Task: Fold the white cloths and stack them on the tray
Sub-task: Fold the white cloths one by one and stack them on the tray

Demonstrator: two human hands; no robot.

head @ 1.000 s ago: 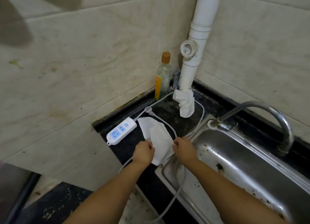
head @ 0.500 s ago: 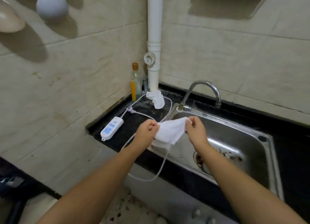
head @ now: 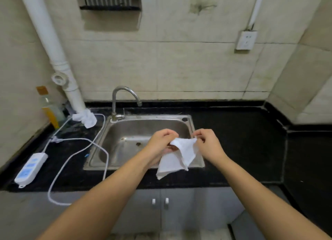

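A white cloth [head: 177,158] hangs in the air over the front right part of the steel sink [head: 125,142]. My left hand [head: 160,143] pinches its upper left part and my right hand [head: 208,143] pinches its upper right corner. The cloth droops between them, its lower corner pointing down over the counter's front edge. A second white cloth [head: 85,117] is wrapped around the foot of the white drain pipe [head: 59,60] at the back left. No tray is in view.
A white power strip [head: 29,168] lies on the black counter [head: 239,149] at the left, its cord [head: 75,160] looping past the sink's left rim. A bottle [head: 49,107] stands in the left corner. The tap [head: 124,99] arches behind the sink. A wall socket [head: 246,40] is upper right.
The cloth has been lifted off the counter by the power strip and carried right, over the sink. My view has swung right with it. Both hands kept their hold.
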